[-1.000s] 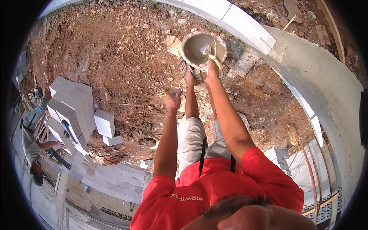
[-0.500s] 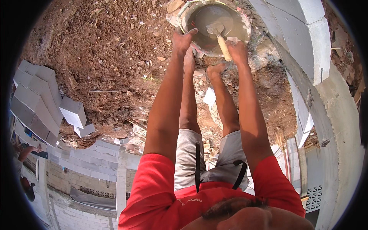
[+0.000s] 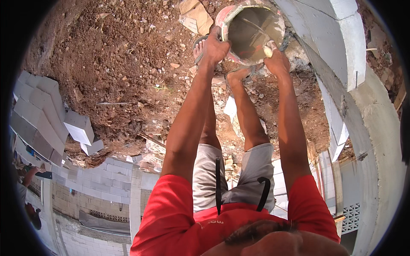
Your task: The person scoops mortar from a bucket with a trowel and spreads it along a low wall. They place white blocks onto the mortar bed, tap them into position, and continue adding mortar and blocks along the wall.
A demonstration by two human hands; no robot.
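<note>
At the top of the view, a bucket (image 3: pixel 222 18) tilts to the right with wet grey mortar (image 3: pixel 244 40) in it. Its left rim is in the grip of my left hand (image 3: pixel 215 49), fingers closed and thumb over the edge. My right hand (image 3: pixel 277 62) is wrapped round the pale handle of a trowel (image 3: pixel 267 51) at the bucket's near right rim. The trowel's blade reaches into the bucket; its outline is hard to make out against the mortar.
A light grey block wall (image 3: pixel 329 38) runs close along the right. Torn brown paper (image 3: pixel 196 17) lies left of the bucket on rubble-strewn soil (image 3: pixel 115 64). Stacked white blocks (image 3: pixel 40 106) stand at the left. Another person's arm (image 3: pixel 30 175) shows at the far left edge.
The bucket has tipped from nearly level toward the right, my left hand moving right with its rim. My right hand and the trowel have shifted right, and the trowel's handle has turned.
</note>
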